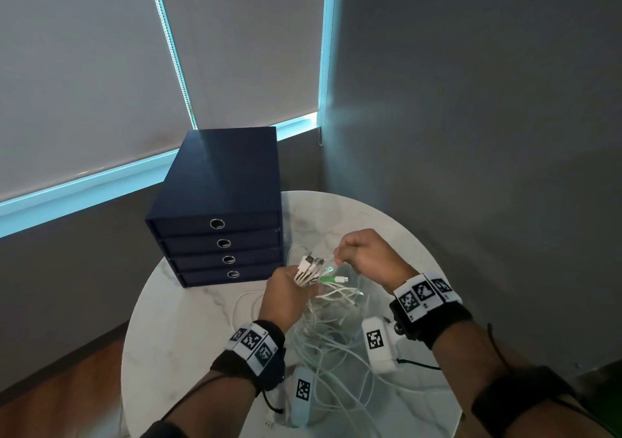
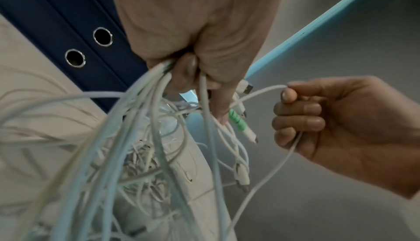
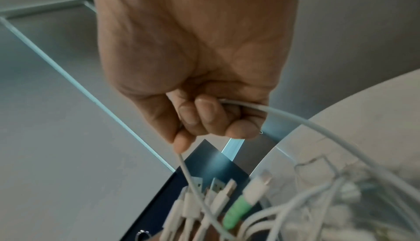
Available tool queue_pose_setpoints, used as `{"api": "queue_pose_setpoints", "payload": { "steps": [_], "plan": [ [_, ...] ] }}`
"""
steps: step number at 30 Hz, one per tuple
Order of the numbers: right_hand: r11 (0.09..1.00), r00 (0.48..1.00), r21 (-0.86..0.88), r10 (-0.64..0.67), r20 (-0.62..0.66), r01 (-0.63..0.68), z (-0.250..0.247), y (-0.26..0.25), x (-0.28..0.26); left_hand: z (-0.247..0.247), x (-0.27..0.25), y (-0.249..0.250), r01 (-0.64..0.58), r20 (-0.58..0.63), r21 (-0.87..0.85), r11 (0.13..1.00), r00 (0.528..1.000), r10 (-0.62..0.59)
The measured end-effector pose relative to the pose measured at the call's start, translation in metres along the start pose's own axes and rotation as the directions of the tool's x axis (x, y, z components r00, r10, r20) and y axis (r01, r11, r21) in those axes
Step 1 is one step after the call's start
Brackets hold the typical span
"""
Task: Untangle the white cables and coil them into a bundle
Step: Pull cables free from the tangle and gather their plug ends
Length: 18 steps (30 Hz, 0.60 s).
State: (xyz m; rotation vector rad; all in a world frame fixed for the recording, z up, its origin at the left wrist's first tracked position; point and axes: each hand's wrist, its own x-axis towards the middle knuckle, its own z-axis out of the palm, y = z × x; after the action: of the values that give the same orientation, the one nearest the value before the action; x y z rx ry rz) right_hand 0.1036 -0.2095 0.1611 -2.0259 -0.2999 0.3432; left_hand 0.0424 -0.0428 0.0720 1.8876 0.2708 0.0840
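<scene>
while my left hand (image 1: pixel 286 289) is fisted around a bunch of white cables (image 1: pixel 323 336) with their plugs sticking up, my right hand (image 1: pixel 367 257) pinches one single cable (image 2: pixel 256 94), fingers curled in. rest of the tangle hangs onto the marble table (image 1: pixel 188 319), beside the navy drawer box (image 1: pixel 218 208).

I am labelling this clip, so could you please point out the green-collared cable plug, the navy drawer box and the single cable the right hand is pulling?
green-collared cable plug (image 3: pixel 238 209), right wrist view, green sleeve.
navy drawer box (image 1: pixel 218 181), head view, top panel.
single cable (image 2: pixel 261 94), left wrist view, taut stretch beside the thumb.
</scene>
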Motion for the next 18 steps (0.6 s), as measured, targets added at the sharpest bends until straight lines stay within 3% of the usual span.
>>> {"api": "queue_pose_setpoints", "payload": {
  "steps": [5, 15, 18],
  "plan": [
    [0.98, 0.952, 0.198, 0.091, -0.292, -0.033, -0.019, 0.015, 0.008, -0.001, 0.007, 0.001, 0.012, -0.105, 0.071, 0.997, 0.994, -0.005],
    [0.916, 0.925, 0.399, 0.109, -0.365, 0.049, -0.06, 0.014, 0.012, -0.013, 0.008, -0.027, 0.164, -0.128, 0.045, 0.985, 0.979, -0.157],
    [0.839, 0.878, 0.524, 0.136, -0.459, 0.144, -0.069, 0.009, 0.015, -0.014, 0.009, -0.032, 0.182, -0.141, 0.054, 0.982, 0.975, -0.173]
  ]
}}
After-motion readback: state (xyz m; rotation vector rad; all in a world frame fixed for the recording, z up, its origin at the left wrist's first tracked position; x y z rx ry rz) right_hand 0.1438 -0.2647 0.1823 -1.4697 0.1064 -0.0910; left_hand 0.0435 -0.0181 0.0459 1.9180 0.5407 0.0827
